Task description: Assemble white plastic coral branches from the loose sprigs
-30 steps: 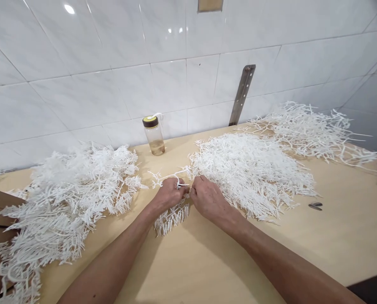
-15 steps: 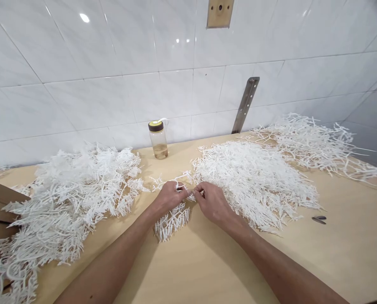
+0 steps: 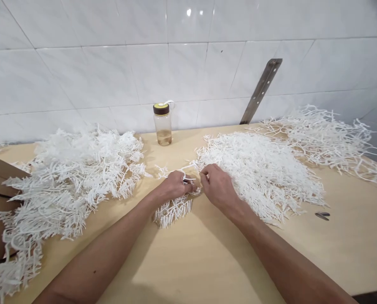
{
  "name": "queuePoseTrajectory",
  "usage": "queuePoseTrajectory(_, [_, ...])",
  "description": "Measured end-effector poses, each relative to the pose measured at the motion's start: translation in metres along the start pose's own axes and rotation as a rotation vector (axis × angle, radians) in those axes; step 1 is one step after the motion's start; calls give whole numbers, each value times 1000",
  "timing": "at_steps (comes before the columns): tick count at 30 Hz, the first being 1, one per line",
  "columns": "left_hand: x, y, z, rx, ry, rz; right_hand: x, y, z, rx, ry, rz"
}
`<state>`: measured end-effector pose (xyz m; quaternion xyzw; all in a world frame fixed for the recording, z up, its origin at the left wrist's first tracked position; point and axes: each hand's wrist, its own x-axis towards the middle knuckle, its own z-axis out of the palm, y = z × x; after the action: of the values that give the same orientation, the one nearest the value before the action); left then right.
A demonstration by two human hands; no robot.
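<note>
My left hand point(image 3: 175, 185) is closed around a white branched plastic stem point(image 3: 191, 164), whose thin twigs stick out above the fingers. Below that hand a white fringed plastic sprig point(image 3: 173, 214) hangs or lies just over the table; whether it joins the stem is hidden. My right hand point(image 3: 218, 185) is a short gap to the right, thumb and fingers pinched together. What sits in that pinch, if anything, is too small to make out. Right beside it spreads a pile of white fringed sprigs point(image 3: 258, 173).
On the left lies a larger heap of white sprigs point(image 3: 80, 177) beside a brown box point(image 3: 1, 177). Bare white stems point(image 3: 330, 135) are piled at the back right. A bottle point(image 3: 163, 126) stands near the tiled wall, a metal bracket point(image 3: 261, 93) leans there, and small dark snips point(image 3: 322, 215) lie right.
My right hand has drawn a little away from the left, and the gap between them is wider. The left still grips the stem. The camera view has tilted down.
</note>
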<state>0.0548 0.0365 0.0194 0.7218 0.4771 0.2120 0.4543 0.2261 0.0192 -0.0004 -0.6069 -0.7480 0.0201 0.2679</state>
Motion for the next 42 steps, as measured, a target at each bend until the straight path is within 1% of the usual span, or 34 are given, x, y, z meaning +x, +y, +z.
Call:
queuePoseTrajectory(3, [-2,-1,-7,-158,-40,33,5,16,-15,113,260,54])
queuePoseTrajectory(6, [-3,-1,-11,-235,-37,33,9,37,-35,123,466,157])
queuePoseTrajectory(8, [-4,0,-10,-260,-26,26,10,49,-47,93,542,186])
queuePoseTrajectory(10, [-4,0,-8,-277,-15,12,10,56,-55,64,560,181])
queuePoseTrajectory(11, [-4,0,-7,-282,-7,8,10,56,-58,70,538,181])
queuePoseTrajectory(12, [-3,0,-6,-283,-4,6,9,54,-59,100,487,184])
queuePoseTrajectory(13, [-3,-1,-6,-281,-4,10,8,51,-59,154,408,187])
queuePoseTrajectory(15, [-2,-1,-5,-274,-14,35,6,39,-57,297,188,170])
queuePoseTrajectory(18, [0,-2,-6,-273,-29,62,2,21,-50,441,-120,63])
queuePoseTrajectory(19, [1,-2,-6,-272,-35,64,1,17,-47,464,-191,33])
queuePoseTrajectory(21, [2,-3,-7,-268,-51,58,0,14,-43,487,-289,5])
queuePoseTrajectory(24, [2,-3,-7,-260,-55,42,-1,15,-40,496,-338,14])
queuePoseTrajectory(29, [2,-3,-6,-252,-28,4,-1,14,-40,514,-359,42])
queuePoseTrajectory(34, [-1,4,-7,-182,-4,-27,-3,9,-37,507,-371,49])
queuePoseTrajectory(38, [-3,7,-8,-175,-17,-7,-5,5,-32,442,-334,19])
queuePoseTrajectory(42, [0,1,-7,-202,-39,9,-8,-2,-23,409,-264,45])
